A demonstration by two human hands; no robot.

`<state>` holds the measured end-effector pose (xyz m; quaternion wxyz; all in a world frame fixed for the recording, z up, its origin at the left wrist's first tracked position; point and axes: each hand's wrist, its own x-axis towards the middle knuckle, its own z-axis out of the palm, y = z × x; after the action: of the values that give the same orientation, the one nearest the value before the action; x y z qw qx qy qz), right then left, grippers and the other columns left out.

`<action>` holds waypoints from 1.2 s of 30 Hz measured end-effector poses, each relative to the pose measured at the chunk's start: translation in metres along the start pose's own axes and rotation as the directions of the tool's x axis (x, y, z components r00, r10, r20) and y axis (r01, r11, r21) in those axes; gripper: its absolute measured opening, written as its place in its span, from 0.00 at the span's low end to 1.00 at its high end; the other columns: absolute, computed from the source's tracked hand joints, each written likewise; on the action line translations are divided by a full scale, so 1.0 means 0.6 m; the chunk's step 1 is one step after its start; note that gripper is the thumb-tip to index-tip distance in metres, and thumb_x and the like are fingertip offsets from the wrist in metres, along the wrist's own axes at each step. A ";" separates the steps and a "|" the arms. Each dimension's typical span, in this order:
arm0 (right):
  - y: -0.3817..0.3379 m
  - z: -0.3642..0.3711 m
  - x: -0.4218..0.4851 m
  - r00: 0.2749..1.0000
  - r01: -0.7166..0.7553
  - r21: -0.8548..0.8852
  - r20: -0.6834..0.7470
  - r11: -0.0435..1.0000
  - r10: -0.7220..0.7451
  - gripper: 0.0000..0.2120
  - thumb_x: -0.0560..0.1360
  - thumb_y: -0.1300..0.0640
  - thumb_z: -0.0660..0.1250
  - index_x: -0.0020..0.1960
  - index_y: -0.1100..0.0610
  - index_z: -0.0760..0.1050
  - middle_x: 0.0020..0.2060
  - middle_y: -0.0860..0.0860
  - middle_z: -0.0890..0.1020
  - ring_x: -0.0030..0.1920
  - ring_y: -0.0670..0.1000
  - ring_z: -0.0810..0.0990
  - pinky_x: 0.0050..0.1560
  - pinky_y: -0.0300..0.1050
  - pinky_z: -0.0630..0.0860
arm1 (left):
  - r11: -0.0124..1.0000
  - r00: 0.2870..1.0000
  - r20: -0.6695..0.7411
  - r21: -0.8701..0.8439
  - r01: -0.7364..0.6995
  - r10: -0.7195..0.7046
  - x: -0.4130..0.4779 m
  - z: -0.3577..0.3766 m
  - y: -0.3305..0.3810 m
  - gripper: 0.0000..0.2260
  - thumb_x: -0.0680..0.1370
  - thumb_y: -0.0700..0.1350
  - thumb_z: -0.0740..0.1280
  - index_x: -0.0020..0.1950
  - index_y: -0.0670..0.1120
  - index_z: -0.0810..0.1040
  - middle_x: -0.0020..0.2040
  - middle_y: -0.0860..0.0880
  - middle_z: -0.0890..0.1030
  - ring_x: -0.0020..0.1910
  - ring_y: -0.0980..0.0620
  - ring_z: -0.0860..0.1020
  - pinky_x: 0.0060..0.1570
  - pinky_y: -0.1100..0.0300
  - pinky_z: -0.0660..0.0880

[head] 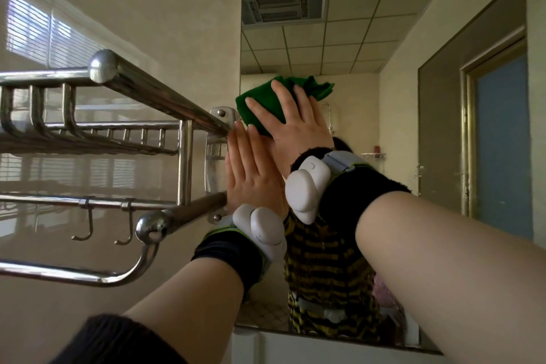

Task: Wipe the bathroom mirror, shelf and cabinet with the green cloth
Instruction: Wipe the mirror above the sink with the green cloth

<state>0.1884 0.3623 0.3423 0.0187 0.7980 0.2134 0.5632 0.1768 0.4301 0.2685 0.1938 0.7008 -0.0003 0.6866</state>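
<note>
Soft crumpled green cloth (261, 91) lay against frameless wall mirror (339, 38), near its left edge, pressed by right hand (292, 124), fingers straight. Below, left hand (254, 174) rested flat on mirror, empty. Cloth likely light, limp; palm its centre.

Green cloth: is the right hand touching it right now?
Touching. The head view shows the right hand lying flat with straight fingers on the green cloth, pressing it against the mirror.

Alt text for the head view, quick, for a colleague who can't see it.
The right hand presses the green cloth flat against the mirror, and the left hand rests flat just below, at the mirror's left edge. A steel towel rack is mounted left of it.
</note>
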 end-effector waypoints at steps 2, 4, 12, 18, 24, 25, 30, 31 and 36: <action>-0.005 0.002 -0.016 1.000 0.016 -0.025 -0.002 1.000 -0.016 0.26 0.77 0.42 0.48 0.73 0.36 0.45 0.74 0.46 0.43 0.73 0.55 0.40 0.70 0.52 0.36 | 1.000 0.999 0.033 -0.011 -0.017 0.018 0.002 -0.007 0.001 0.23 0.83 0.50 0.49 0.68 0.33 0.68 0.68 0.36 0.69 0.67 0.38 0.69 0.62 0.46 0.71; -0.006 0.000 -0.028 1.000 0.028 -0.035 0.011 0.999 -0.028 0.27 0.76 0.44 0.49 0.73 0.37 0.44 0.74 0.46 0.43 0.73 0.55 0.39 0.70 0.51 0.36 | 0.998 0.996 0.067 -0.015 -0.062 0.062 0.006 -0.013 0.000 0.29 0.83 0.53 0.41 0.68 0.33 0.68 0.68 0.36 0.68 0.68 0.38 0.68 0.65 0.46 0.69; -0.002 -0.009 -0.048 0.994 0.074 -0.016 0.084 0.997 -0.072 0.30 0.76 0.48 0.56 0.74 0.39 0.46 0.74 0.44 0.42 0.74 0.54 0.39 0.69 0.48 0.34 | 0.987 0.967 0.202 -0.035 -0.154 0.158 0.025 -0.020 -0.016 0.35 0.75 0.58 0.44 0.75 0.37 0.50 0.76 0.41 0.53 0.76 0.45 0.51 0.74 0.53 0.49; 0.005 -0.014 -0.070 0.994 0.092 0.010 0.055 0.996 -0.093 0.26 0.77 0.47 0.57 0.73 0.41 0.53 0.75 0.45 0.48 0.74 0.54 0.45 0.71 0.48 0.40 | 0.979 0.919 0.338 -0.073 -0.188 0.202 0.017 -0.045 -0.024 0.35 0.74 0.58 0.45 0.75 0.40 0.43 0.77 0.45 0.47 0.76 0.49 0.47 0.72 0.61 0.42; 0.007 -0.025 -0.088 0.998 0.056 0.129 0.029 0.990 -0.061 0.26 0.77 0.48 0.54 0.74 0.51 0.55 0.75 0.46 0.54 0.74 0.51 0.50 0.72 0.44 0.44 | 0.960 0.861 0.430 -0.055 -0.274 0.270 0.030 -0.062 -0.041 0.35 0.79 0.53 0.58 0.76 0.42 0.41 0.77 0.47 0.45 0.76 0.53 0.45 0.71 0.63 0.41; 0.006 -0.025 -0.091 0.999 0.039 0.139 0.023 0.989 -0.043 0.26 0.77 0.48 0.52 0.74 0.51 0.55 0.75 0.45 0.54 0.74 0.50 0.50 0.71 0.43 0.43 | 0.957 0.856 0.438 -0.040 -0.287 0.274 0.030 -0.065 -0.041 0.33 0.80 0.53 0.56 0.76 0.42 0.42 0.77 0.47 0.45 0.76 0.53 0.45 0.71 0.63 0.40; 0.007 -0.028 -0.096 0.997 0.010 0.141 0.070 0.990 -0.020 0.27 0.78 0.58 0.55 0.75 0.48 0.52 0.75 0.43 0.50 0.74 0.50 0.50 0.71 0.45 0.50 | 0.950 0.852 0.451 0.027 -0.311 0.267 0.028 -0.073 -0.041 0.25 0.82 0.47 0.52 0.77 0.42 0.48 0.77 0.45 0.47 0.76 0.50 0.46 0.72 0.59 0.43; 0.008 -0.028 -0.098 0.997 -0.004 0.135 0.082 0.991 -0.007 0.28 0.78 0.59 0.56 0.75 0.47 0.51 0.75 0.43 0.49 0.73 0.50 0.50 0.71 0.46 0.52 | 0.947 0.847 0.456 0.028 -0.320 0.273 0.030 -0.073 -0.041 0.25 0.81 0.44 0.53 0.77 0.41 0.50 0.77 0.44 0.48 0.76 0.49 0.47 0.72 0.58 0.45; 0.001 -0.022 -0.105 0.994 -0.028 0.112 0.108 0.993 0.016 0.29 0.78 0.59 0.58 0.75 0.47 0.50 0.75 0.44 0.48 0.73 0.50 0.50 0.71 0.46 0.53 | 0.941 0.829 0.497 0.065 -0.332 0.259 0.031 -0.073 -0.038 0.26 0.81 0.40 0.55 0.76 0.40 0.49 0.77 0.44 0.50 0.76 0.48 0.48 0.71 0.59 0.49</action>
<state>0.1591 0.3364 0.2913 -0.0212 0.8292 0.2348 0.5067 0.1418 0.4679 0.2793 0.0261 0.8529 -0.1059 0.5106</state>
